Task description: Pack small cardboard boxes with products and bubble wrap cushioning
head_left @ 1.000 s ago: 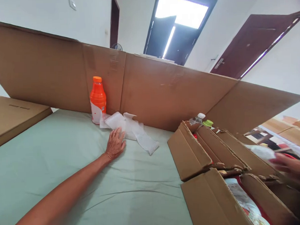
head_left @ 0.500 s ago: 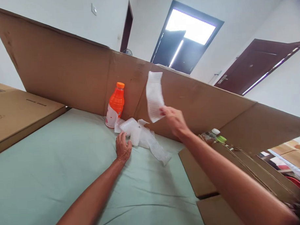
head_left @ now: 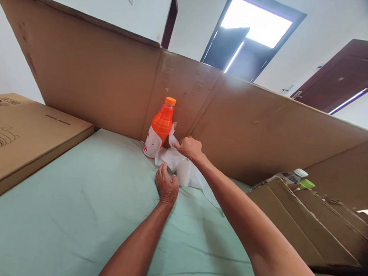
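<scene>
Crumpled strips of bubble wrap (head_left: pixel 189 174) lie in a loose heap on the pale green cloth (head_left: pixel 83 206). My right hand (head_left: pixel 189 148) is closed over the heap, with a white strip of the wrap (head_left: pixel 172 135) pinched at its thumb side. This strip stands up beside an orange bottle (head_left: pixel 162 124) with an orange cap and a pale label. The bottle is upright, close to the cardboard wall. My left hand (head_left: pixel 166 183) rests flat at the near edge of the wrap, fingers stretched out and nothing held. Part of the heap is hidden behind my right hand and forearm.
A tall cardboard panel (head_left: pixel 103 80) runs along the back. On the left lies a flat cardboard box (head_left: pixel 36 135). Cardboard boxes (head_left: pixel 298 226) stand on the right, with a white-capped bottle (head_left: pixel 300 174) and a green cap (head_left: pixel 307 184) showing above them.
My right hand has brought the raised strip down and left onto the heap beside the bottle. My left hand stays near the wrap. The view has shifted slightly.
</scene>
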### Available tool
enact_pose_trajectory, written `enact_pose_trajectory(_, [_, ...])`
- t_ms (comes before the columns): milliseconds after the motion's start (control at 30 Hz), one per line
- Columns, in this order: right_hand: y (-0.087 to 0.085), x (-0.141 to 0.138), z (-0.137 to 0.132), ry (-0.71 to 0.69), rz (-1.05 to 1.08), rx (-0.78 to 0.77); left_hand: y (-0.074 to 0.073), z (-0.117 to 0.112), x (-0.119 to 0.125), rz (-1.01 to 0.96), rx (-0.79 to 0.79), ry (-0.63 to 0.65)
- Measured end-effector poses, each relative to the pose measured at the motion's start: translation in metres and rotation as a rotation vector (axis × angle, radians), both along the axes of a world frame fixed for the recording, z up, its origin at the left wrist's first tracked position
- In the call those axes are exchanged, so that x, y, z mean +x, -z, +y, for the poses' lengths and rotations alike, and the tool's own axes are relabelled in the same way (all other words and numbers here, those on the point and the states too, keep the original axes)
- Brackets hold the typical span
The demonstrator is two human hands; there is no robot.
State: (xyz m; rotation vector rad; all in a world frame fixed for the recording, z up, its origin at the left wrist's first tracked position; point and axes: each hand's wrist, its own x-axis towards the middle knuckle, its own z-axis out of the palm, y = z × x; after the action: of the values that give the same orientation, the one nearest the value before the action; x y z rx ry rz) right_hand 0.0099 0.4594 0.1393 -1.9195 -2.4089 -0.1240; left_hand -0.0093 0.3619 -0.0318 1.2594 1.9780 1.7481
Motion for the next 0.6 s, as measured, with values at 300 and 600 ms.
enact_pose_trajectory(300, [0.035,-0.006,0.000,-0.392,-0.093,0.031,-0.004,-0.002,0.001,0.019,0.001,-0.002])
enact_pose_trajectory(600, [0.018,0.078,-0.019,-0.259,0.110,0.082,-0.003,-0.004,-0.002,0.043,-0.017,0.026])
